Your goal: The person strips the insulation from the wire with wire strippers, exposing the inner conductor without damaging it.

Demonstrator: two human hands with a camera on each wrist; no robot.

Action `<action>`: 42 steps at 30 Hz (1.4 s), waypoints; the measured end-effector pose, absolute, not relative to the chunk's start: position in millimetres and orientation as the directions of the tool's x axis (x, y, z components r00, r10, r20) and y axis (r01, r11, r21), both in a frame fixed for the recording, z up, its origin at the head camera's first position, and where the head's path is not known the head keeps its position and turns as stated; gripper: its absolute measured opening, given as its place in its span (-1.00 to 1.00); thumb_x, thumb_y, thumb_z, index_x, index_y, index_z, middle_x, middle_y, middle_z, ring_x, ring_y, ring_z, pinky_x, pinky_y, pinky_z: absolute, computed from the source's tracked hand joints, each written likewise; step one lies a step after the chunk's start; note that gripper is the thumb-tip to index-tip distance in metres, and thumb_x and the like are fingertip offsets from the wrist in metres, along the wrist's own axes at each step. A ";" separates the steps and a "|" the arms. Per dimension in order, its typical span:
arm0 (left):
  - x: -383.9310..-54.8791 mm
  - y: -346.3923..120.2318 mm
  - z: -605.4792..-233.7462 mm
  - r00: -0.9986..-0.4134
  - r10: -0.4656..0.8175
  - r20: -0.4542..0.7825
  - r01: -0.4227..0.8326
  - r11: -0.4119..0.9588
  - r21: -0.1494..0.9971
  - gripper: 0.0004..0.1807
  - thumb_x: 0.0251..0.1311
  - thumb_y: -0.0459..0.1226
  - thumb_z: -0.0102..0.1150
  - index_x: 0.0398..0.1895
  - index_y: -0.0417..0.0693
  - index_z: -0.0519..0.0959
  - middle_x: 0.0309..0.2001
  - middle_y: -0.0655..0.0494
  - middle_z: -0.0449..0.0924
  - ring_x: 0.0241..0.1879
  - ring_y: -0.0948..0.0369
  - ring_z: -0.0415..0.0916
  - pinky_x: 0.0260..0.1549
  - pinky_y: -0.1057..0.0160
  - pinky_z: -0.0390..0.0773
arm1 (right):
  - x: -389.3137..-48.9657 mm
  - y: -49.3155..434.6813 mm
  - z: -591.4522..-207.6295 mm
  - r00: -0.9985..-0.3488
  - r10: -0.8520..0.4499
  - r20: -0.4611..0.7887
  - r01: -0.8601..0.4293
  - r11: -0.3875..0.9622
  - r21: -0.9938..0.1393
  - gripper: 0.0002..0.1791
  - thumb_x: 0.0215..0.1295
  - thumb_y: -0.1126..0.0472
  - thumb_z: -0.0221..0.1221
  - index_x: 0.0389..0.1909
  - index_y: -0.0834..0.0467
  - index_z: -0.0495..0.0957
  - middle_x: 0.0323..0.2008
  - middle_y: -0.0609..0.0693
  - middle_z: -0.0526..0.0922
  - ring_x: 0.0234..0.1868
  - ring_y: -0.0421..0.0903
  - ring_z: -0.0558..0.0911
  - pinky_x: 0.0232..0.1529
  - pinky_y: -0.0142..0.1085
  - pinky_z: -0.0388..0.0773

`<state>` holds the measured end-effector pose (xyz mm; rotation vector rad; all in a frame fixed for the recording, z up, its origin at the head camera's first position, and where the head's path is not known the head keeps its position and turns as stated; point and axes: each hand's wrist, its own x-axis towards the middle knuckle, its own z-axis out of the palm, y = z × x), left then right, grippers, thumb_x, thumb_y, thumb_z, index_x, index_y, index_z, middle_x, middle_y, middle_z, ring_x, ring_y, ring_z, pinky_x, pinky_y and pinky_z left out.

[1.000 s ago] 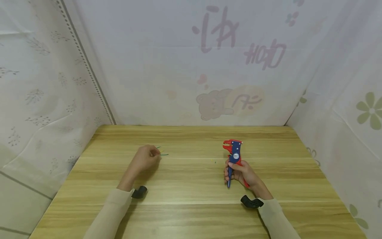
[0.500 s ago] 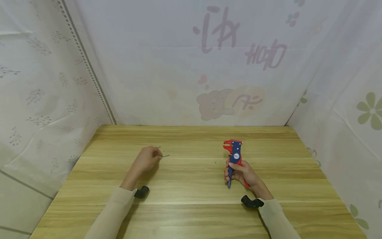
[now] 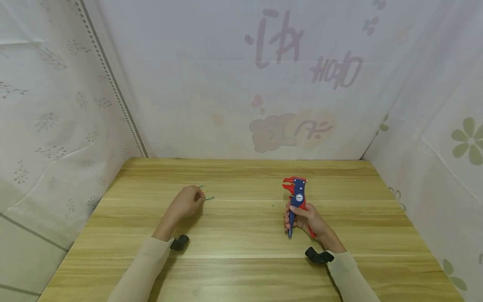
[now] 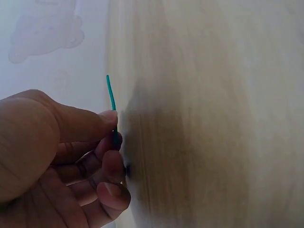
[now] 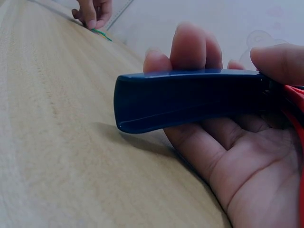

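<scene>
Low over the left part of the table, my left hand (image 3: 185, 202) pinches a green wire (image 4: 110, 91) between thumb and forefinger, its free end pointing away from the fingers. Beyond that hand lie a yellow wire (image 3: 205, 191) and another green wire end (image 3: 201, 186), partly hidden by the fingers. On the right, my right hand (image 3: 307, 217) grips a red and blue wire stripper (image 3: 299, 191) by its handles, its red jaws upward and facing left. In the right wrist view the blue handle (image 5: 190, 97) lies across the fingers.
Small yellow (image 3: 268, 202) and green (image 3: 273, 205) scraps lie on the wooden table (image 3: 241, 243), left of the stripper. A printed cloth (image 3: 196, 105) hangs behind the table, with more cloth at both sides. Each wrist carries a black camera mount (image 3: 318, 256).
My left hand has shifted slightly right and toward me, the green wire's end with it. The right hand and the wire stripper have stayed in place.
</scene>
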<state>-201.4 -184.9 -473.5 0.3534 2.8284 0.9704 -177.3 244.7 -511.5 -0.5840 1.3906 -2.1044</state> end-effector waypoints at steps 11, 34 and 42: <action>-197.5 -174.7 -466.8 -0.967 0.252 0.040 0.210 0.695 0.688 -0.85 0.41 -0.45 0.07 -0.08 -0.31 0.61 -0.17 -0.13 0.68 -0.26 0.12 0.56 -0.23 0.14 0.61 | -176.1 244.3 -510.7 -0.763 -0.644 0.057 0.187 -0.304 -0.934 -0.80 0.66 0.31 -0.22 0.01 0.31 0.36 -0.27 0.02 0.69 -0.30 -0.12 0.72 -0.13 -0.13 0.75; -188.0 -141.1 -465.5 -0.966 0.232 0.112 0.233 0.603 0.763 -0.88 0.40 -0.34 0.22 -0.14 -0.18 0.71 -0.18 -0.02 0.71 -0.26 0.20 0.55 -0.28 0.31 0.53 | -172.1 240.7 -505.5 -0.751 -0.659 0.045 0.187 -0.278 -0.942 -0.80 0.66 0.31 -0.20 0.04 0.36 0.32 -0.28 0.03 0.69 -0.30 -0.08 0.73 -0.18 -0.20 0.75; -186.2 -133.7 -466.9 -0.952 0.262 0.159 0.285 0.568 0.772 -0.92 0.36 -0.33 0.27 -0.23 -0.16 0.70 -0.28 0.03 0.68 -0.34 0.25 0.49 -0.34 0.36 0.50 | -172.1 235.3 -502.8 -0.727 -0.684 0.055 0.188 -0.275 -0.943 -0.81 0.66 0.32 -0.21 0.04 0.37 0.28 -0.28 0.05 0.71 -0.32 -0.08 0.74 -0.14 -0.18 0.75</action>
